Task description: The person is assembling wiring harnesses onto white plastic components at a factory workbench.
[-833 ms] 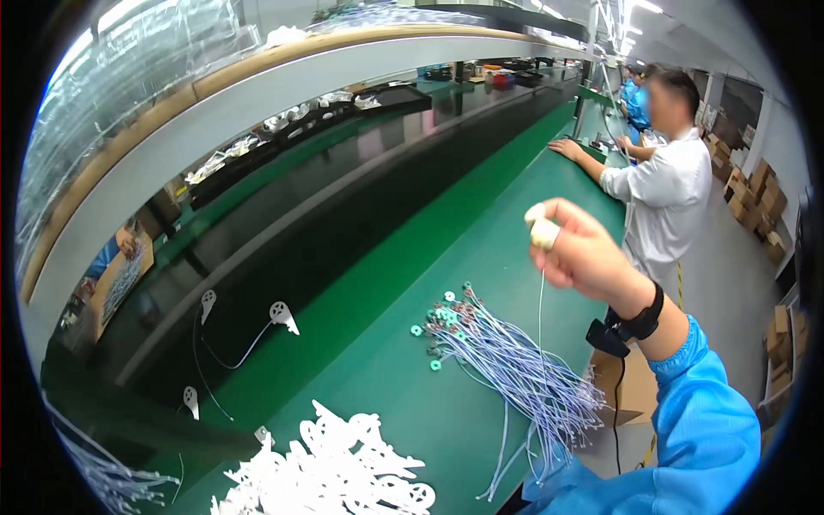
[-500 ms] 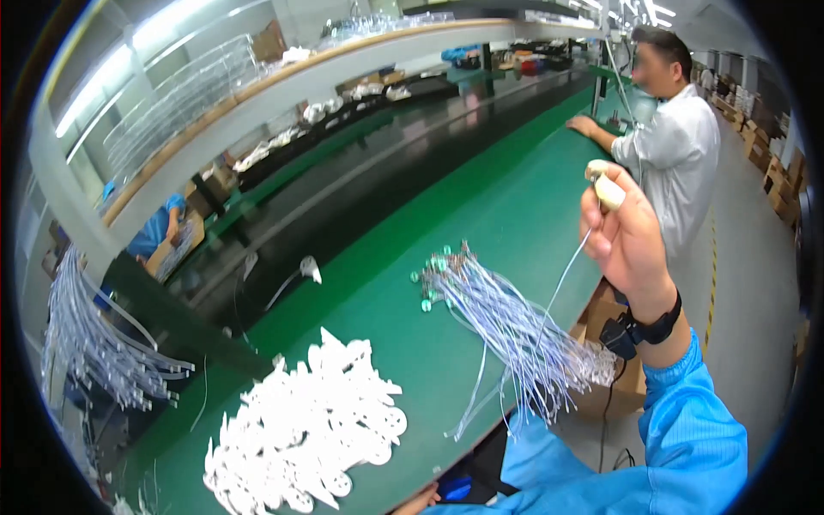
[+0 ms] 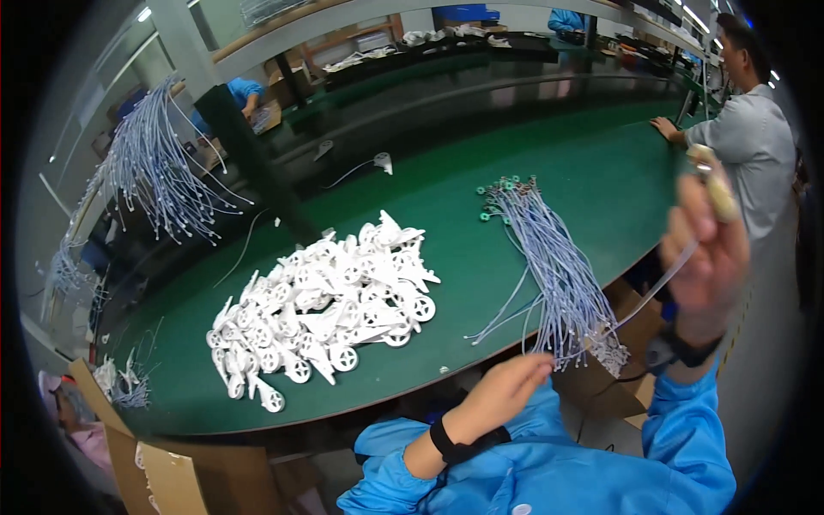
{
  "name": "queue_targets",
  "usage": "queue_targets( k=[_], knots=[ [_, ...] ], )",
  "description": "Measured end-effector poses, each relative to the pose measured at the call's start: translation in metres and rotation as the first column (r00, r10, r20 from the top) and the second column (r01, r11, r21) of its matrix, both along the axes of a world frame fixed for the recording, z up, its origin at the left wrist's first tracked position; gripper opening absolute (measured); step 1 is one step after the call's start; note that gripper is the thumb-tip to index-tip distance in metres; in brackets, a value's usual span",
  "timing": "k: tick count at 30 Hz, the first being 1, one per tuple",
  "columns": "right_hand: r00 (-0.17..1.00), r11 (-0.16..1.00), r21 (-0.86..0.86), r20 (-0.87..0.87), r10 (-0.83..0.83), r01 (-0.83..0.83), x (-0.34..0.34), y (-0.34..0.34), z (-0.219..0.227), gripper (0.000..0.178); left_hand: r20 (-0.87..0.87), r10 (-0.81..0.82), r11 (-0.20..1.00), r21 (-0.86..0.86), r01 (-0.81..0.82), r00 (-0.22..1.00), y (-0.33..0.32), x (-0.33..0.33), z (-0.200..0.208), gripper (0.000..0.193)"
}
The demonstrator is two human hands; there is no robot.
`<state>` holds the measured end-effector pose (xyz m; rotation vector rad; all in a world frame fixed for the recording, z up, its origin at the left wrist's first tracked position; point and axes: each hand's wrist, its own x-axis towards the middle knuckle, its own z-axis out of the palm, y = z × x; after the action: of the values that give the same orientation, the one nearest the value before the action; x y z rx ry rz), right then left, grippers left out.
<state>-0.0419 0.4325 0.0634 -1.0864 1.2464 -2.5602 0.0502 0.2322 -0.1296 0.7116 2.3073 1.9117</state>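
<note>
My right hand (image 3: 708, 249), blurred, is raised at the right past the table edge, finger covers on its tips. It pinches one thin pale cable (image 3: 657, 287), with a small metallic part at the fingertips. The cable hangs down toward the bundle of cables (image 3: 558, 266) on the green table. That bundle has green ring-shaped ends at the far side and small white connectors near the edge. My left hand (image 3: 506, 390), fingers stretched out close together, is beside those connector ends at the front edge. Whether its fingertips touch them is unclear.
White plastic parts with spoked wheels (image 3: 326, 309) lie heaped on the green table (image 3: 446, 206). More cables (image 3: 163, 163) hang from the frame at the left. A cardboard box (image 3: 184, 481) stands at the lower left. A co-worker (image 3: 751, 146) stands at the far right.
My view has swung right and down. My left hand has come up to the table's front edge near the cable ends. My right hand still holds the cable, further right in view.
</note>
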Motion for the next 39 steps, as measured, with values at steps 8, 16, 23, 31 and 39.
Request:
queue_targets(
  k=[8, 16, 23, 31, 39],
  knots=[
    [0.905, 0.886, 0.218, 0.031, -0.425, 0.409, 0.017, 0.033, -0.077, 0.042, 0.084, 0.110, 0.969, -0.230, -0.089, 0.990, -0.070, 0.052, 0.015, 0.018],
    [0.799, 0.809, 0.302, 0.518, 0.305, -0.505, 0.077, -0.099, -0.199, 0.044, -0.069, 0.028, 0.850, -0.524, -0.060, 0.997, -0.105, 0.041, 0.038, 0.009],
    [0.815, 0.841, 0.303, 0.524, 0.246, -0.449, 0.073, -0.118, -0.204, 0.055, -0.077, 0.219, 0.901, -0.366, -0.232, 0.973, -0.115, 0.033, 0.039, 0.009],
    [0.944, 0.952, 0.258, 0.323, 0.075, -0.163, 0.062, -0.117, -0.207, 0.064, 0.024, 0.158, 0.947, -0.288, -0.144, 0.987, -0.115, 0.022, 0.040, 0.012],
    [0.761, 0.832, 0.180, 0.536, 0.364, -0.525, 0.058, -0.103, -0.201, 0.059, 0.226, 0.137, 0.963, -0.258, -0.076, 0.965, -0.116, 0.018, 0.043, 0.015]
  ],
)
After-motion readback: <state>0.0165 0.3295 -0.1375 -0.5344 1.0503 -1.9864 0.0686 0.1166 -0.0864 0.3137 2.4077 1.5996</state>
